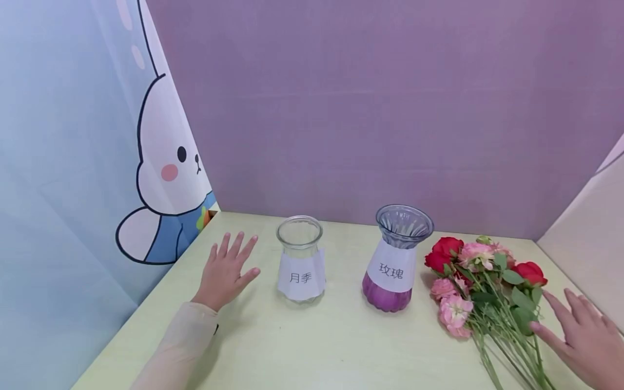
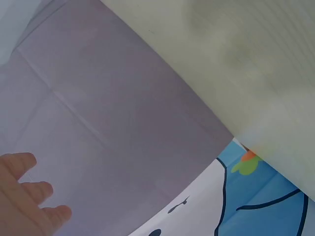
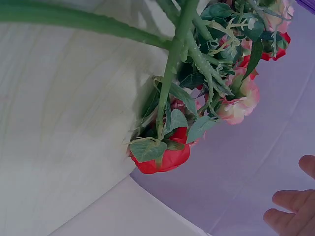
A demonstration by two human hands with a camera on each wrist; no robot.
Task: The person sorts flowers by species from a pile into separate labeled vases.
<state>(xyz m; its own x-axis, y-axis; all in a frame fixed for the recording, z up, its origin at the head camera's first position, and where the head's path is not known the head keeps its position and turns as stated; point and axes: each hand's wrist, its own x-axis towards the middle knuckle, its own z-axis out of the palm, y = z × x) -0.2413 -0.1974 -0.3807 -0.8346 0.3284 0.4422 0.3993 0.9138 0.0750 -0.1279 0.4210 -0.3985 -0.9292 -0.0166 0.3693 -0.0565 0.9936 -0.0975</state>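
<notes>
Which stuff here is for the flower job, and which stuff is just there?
Probably for the job:
bunch of red and pink flowers
clear vase with a paper label
purple-bottomed vase, also labelled

Probably just there:
rabbit-print cloth on the left
purple backdrop behind the table

I have a pale worktop [image 1: 312,352] on my feed: a clear vase [image 1: 300,265] and a purple-based vase [image 1: 394,262] stand towards its back edge, both labelled, and flowers [image 1: 480,276] lie near its right edge.
</notes>
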